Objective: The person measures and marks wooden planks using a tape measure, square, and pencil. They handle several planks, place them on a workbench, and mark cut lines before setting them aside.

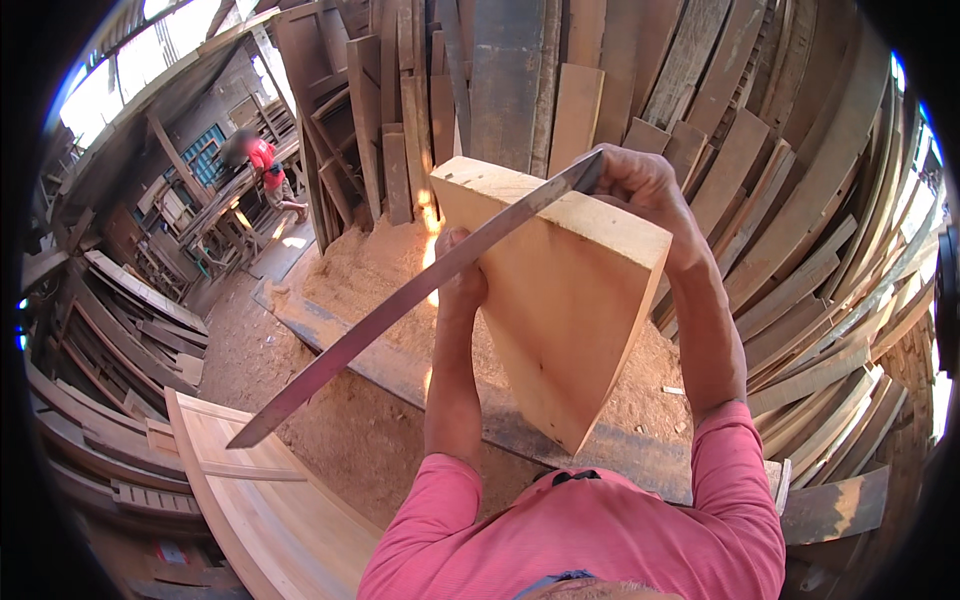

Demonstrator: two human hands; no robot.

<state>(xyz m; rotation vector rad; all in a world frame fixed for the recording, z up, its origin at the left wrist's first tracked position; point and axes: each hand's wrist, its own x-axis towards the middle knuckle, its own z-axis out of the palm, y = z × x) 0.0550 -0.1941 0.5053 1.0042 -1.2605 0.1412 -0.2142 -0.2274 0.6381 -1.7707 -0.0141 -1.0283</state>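
Observation:
A thick, pale wooden board (pixel 555 310) stands upright and tilted in front of me, its lower corner near a dark plank. My left hand (pixel 462 270) is closed on the board's left edge, fingers partly hidden. At the top right, my right hand (pixel 640 185) is wrapped round the near end of a long, flat steel blade that looks like a handsaw (pixel 400 300); handle and teeth cannot be made out. The blade slants down to the left, crossing in front of the board's upper edge and my left hand. Whether it touches the wood is unclear.
Sawdust (pixel 380 260) covers the ground around a long dark plank (pixel 370 350). A panelled wooden door (pixel 250 480) lies at lower left. Many boards (pixel 800 200) lean along the back and right. At far left, a person in a red shirt (pixel 262 160) is beside a cluttered workbench.

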